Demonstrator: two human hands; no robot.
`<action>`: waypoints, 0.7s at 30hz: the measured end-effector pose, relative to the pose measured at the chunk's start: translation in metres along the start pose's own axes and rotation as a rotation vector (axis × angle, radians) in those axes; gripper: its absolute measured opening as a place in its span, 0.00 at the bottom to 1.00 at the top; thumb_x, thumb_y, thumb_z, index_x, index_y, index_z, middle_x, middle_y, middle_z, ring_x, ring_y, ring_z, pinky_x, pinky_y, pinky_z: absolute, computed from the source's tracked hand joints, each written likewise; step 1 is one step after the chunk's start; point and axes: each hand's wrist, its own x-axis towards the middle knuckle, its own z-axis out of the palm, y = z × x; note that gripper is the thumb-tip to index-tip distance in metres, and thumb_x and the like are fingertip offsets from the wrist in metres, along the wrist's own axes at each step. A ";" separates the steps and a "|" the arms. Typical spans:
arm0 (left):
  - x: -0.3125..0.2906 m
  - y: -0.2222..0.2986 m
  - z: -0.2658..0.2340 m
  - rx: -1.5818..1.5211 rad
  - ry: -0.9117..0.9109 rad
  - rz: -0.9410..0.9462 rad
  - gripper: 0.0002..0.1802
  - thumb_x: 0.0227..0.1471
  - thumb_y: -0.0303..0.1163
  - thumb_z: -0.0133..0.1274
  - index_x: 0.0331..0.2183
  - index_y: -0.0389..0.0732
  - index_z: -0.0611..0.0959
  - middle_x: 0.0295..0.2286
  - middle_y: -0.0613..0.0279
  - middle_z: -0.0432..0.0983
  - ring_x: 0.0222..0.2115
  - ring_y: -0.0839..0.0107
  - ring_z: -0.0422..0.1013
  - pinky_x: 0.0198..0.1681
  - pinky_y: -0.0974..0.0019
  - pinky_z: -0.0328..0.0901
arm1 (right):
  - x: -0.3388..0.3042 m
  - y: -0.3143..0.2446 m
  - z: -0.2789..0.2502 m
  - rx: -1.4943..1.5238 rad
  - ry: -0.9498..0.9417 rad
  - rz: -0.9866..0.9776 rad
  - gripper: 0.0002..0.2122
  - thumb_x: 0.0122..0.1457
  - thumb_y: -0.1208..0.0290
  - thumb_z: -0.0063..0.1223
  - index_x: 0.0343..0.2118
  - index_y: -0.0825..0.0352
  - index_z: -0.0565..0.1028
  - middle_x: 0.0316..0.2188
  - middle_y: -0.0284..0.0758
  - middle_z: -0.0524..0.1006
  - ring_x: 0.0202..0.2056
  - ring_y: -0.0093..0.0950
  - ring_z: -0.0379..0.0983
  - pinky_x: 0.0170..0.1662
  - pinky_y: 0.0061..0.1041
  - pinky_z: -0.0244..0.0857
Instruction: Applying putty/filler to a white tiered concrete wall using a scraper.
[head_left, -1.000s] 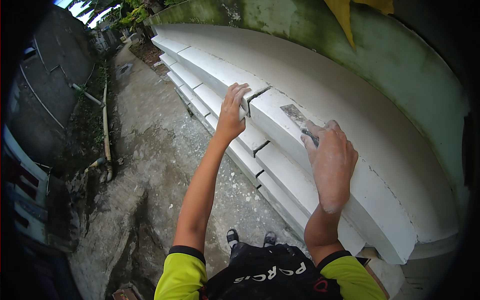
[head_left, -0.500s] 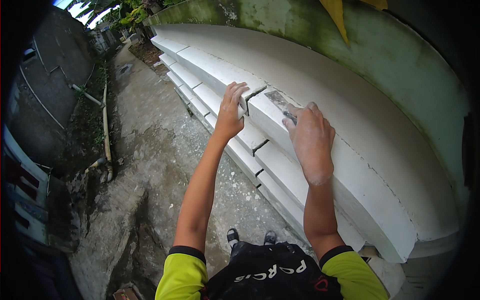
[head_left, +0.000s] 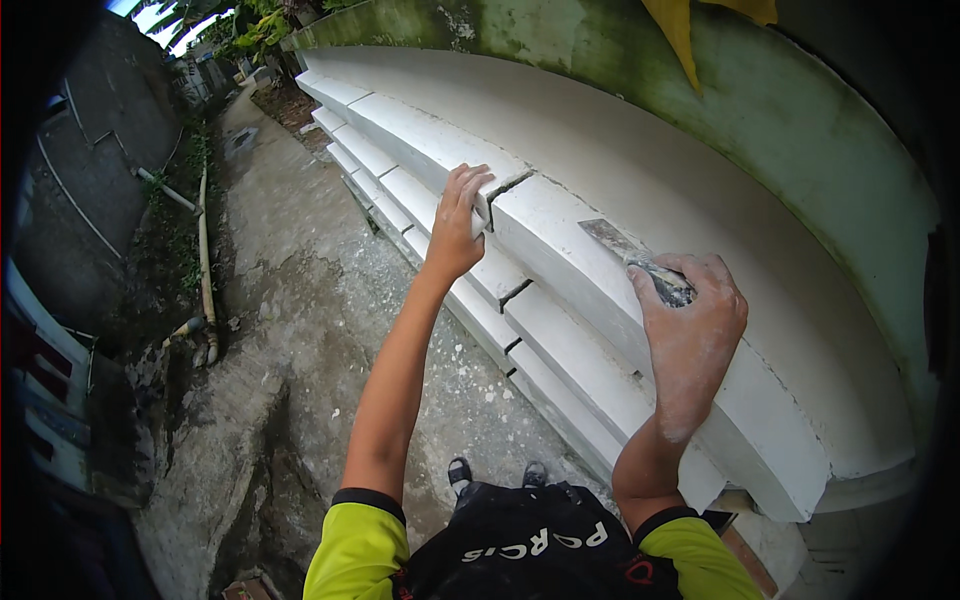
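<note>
A white-painted stepped ledge runs diagonally along the wall, with dark open joints between its sections. At the top joint, my left hand is against the ledge's edge, its fingers curled round a white lump that is mostly hidden by the hand. My right hand, dusted with white, grips a putty knife by its smeared handle. Its flat, greyish blade points away to the left over the ledge's top face, right of the joint. Whether the blade touches the surface I cannot tell.
Behind the ledge rises a curved pale wall topped by a green, mossy band. A yellow leaf hangs at the top. To the left lies a rough concrete path, with pipes along a grey wall.
My right hand has moved right and nearer along the ledge, carrying the putty knife away from the joint. More of the knife shows now. My left hand stays by the joint.
</note>
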 end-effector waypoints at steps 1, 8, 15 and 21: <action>-0.003 0.002 0.001 0.012 0.002 -0.009 0.42 0.32 0.08 0.50 0.54 0.43 0.71 0.57 0.56 0.67 0.63 0.44 0.56 0.65 0.48 0.56 | -0.003 0.002 0.001 -0.011 0.018 0.011 0.10 0.49 0.68 0.69 0.31 0.68 0.83 0.31 0.39 0.77 0.34 0.39 0.77 0.44 0.37 0.69; 0.004 0.003 -0.004 -0.002 0.007 0.005 0.43 0.32 0.08 0.50 0.54 0.43 0.71 0.57 0.56 0.68 0.63 0.43 0.55 0.65 0.49 0.56 | -0.007 0.003 -0.007 -0.028 -0.029 -0.016 0.10 0.49 0.70 0.68 0.34 0.67 0.83 0.32 0.39 0.76 0.35 0.39 0.76 0.47 0.37 0.69; 0.006 0.042 -0.035 0.145 -0.128 -0.109 0.42 0.33 0.09 0.51 0.55 0.44 0.73 0.56 0.58 0.71 0.61 0.53 0.61 0.61 0.52 0.60 | -0.043 0.047 -0.054 0.089 0.054 -0.154 0.16 0.42 0.81 0.69 0.37 0.66 0.82 0.39 0.39 0.78 0.39 0.33 0.78 0.41 0.32 0.73; -0.003 0.133 -0.018 0.039 -0.218 0.118 0.41 0.36 0.10 0.52 0.55 0.48 0.76 0.59 0.64 0.70 0.63 0.58 0.62 0.64 0.50 0.59 | -0.045 0.062 -0.030 0.403 0.357 -0.036 0.20 0.45 0.85 0.69 0.42 0.71 0.74 0.39 0.42 0.78 0.42 0.32 0.78 0.47 0.29 0.74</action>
